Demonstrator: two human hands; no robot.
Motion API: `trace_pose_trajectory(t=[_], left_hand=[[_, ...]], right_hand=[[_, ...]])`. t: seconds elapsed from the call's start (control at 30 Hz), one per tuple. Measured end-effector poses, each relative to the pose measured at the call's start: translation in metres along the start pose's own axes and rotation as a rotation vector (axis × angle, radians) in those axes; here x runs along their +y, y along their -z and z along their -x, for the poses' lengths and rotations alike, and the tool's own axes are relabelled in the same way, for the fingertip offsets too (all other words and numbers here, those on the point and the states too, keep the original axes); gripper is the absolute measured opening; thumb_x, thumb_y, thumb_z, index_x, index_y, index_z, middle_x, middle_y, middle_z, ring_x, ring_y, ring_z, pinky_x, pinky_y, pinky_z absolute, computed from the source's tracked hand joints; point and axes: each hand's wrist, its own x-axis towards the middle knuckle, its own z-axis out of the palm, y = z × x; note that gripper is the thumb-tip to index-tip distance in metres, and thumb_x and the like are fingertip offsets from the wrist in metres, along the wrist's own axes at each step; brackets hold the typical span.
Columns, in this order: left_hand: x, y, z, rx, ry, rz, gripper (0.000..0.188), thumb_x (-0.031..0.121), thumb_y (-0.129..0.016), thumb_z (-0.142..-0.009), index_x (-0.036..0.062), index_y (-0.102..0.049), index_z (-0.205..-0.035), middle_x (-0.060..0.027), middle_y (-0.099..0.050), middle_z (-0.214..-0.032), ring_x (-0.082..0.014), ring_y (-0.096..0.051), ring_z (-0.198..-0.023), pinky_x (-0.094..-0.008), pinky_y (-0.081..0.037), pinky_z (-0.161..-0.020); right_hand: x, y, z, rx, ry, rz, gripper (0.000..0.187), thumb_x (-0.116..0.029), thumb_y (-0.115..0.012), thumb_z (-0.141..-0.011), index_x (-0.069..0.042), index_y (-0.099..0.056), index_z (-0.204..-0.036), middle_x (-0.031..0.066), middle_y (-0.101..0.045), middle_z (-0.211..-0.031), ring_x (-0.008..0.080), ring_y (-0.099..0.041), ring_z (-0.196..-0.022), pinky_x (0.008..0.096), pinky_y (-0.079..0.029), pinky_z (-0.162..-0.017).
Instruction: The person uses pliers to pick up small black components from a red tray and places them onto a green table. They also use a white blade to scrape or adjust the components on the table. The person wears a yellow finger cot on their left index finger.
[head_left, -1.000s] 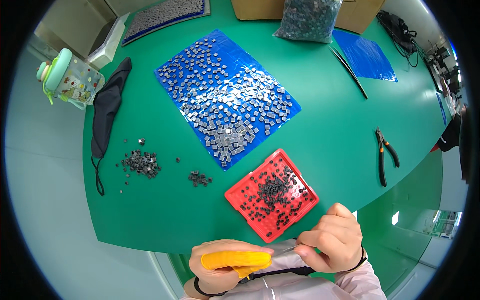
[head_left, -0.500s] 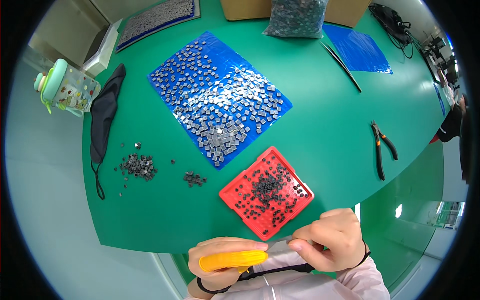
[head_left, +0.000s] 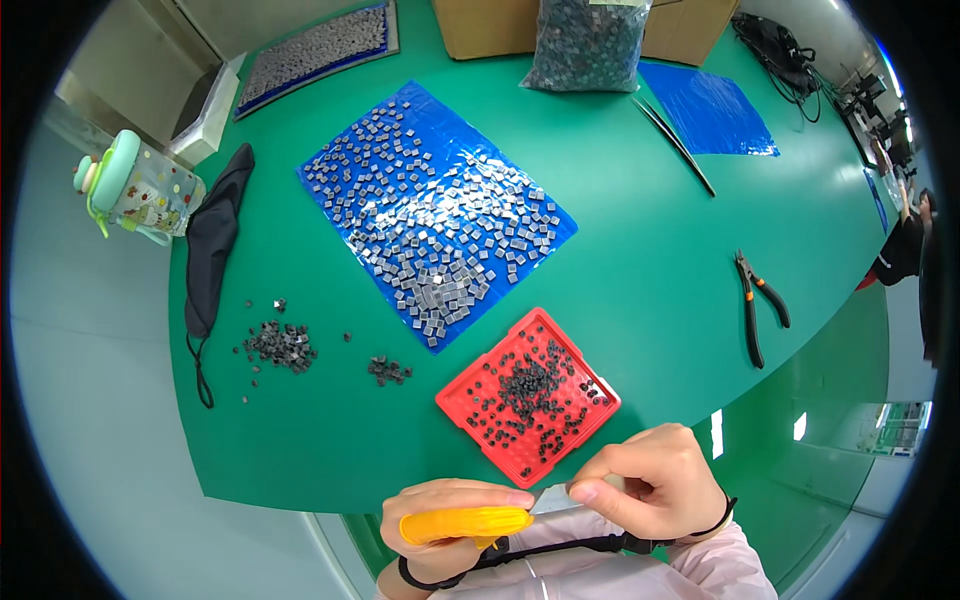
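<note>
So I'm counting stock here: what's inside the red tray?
The red tray holds many small dark pieces, heaped near its middle and scattered toward the rim. Bare red floor shows between them. Whatever lies beneath the heap is covered, so an exact count isn't possible.

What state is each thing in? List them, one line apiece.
Left hand: curled, orange cot on one finger.
Right hand: pinching a thin metal tool.
Red tray: flat, scattered with dark bits.
Blue sheet: spread, covered with grey squares.
Pliers: lying shut.
Bottle: lid on.
</note>
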Motion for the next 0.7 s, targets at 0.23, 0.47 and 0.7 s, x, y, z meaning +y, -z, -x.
trace_pose_trajectory(t=[0.23, 0.47, 0.7], left_hand=[[0.001, -0.002, -0.005, -0.022, 0.009, 0.046, 0.015, -0.006, -0.07, -0.066, -0.0021, -0.069, -0.081, -0.0112, -0.07, -0.082, -0.0186, -0.067, -0.067, -0.0241, -0.052, -0.059], [0.004, -0.002, -0.007, 0.046, 0.188, 0.177, 0.018, -0.011, -0.071, -0.065, -0.0056, -0.068, -0.082, -0.014, -0.07, -0.082, -0.017, -0.067, -0.068, -0.0244, -0.054, -0.06], [0.009, -0.011, -0.009, 0.234, 0.272, 0.372, 0.018, -0.013, -0.073, -0.067, -0.0077, -0.067, -0.083, -0.0137, -0.069, -0.082, -0.0155, -0.065, -0.066, -0.0247, -0.054, -0.06]], right_hand=[[0.001, 0.004, 0.001, -0.042, -0.081, -0.063, 0.012, -0.015, -0.064, -0.085, -0.005, -0.068, -0.082, 0.0003, -0.049, -0.045, 0.009, -0.041, -0.035, 0.0253, -0.031, -0.036], [0.004, 0.01, 0.0, 0.0, -0.155, -0.203, 0.01, -0.011, -0.063, -0.086, -0.003, -0.066, -0.081, 0.0011, -0.048, -0.047, 0.006, -0.038, -0.038, 0.0241, -0.027, -0.038], [0.016, 0.005, -0.009, 0.372, 0.199, 0.51, 0.018, -0.007, -0.069, -0.073, -0.01, -0.067, -0.09, -0.001, -0.056, -0.068, 0.0168, -0.049, -0.059, 0.0308, -0.035, -0.063]])
